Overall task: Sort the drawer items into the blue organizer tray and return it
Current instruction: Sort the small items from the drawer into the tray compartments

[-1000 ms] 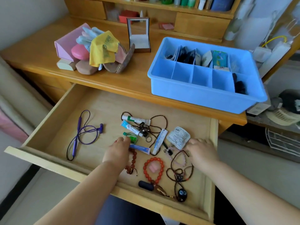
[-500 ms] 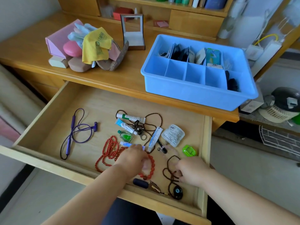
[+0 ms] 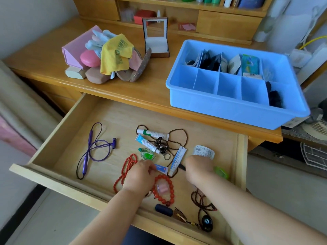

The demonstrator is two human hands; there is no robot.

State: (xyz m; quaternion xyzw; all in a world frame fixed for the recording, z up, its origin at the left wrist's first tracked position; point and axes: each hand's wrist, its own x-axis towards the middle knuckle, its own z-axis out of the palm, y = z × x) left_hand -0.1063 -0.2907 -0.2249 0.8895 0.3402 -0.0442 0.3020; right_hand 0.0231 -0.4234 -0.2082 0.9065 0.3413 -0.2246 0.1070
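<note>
Down in the open drawer (image 3: 58,152), the left hand (image 3: 139,175) pinches a small blue-and-orange tube (image 3: 161,168) at its near end, knuckles up, forearm reaching in over the drawer's front edge. Just right of that tube, the right hand (image 3: 198,168) lies palm down with curled fingers over a white packet (image 3: 203,152); whether it grips anything I cannot tell. Beyond the drawer, on the desk (image 3: 44,55), sits the blue organizer tray (image 3: 230,110).

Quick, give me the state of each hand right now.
Left hand: fingers pinch the end of the small blue-and-orange tube in the drawer.
Right hand: down among the drawer items, fingers hidden; cannot be told.
</note>
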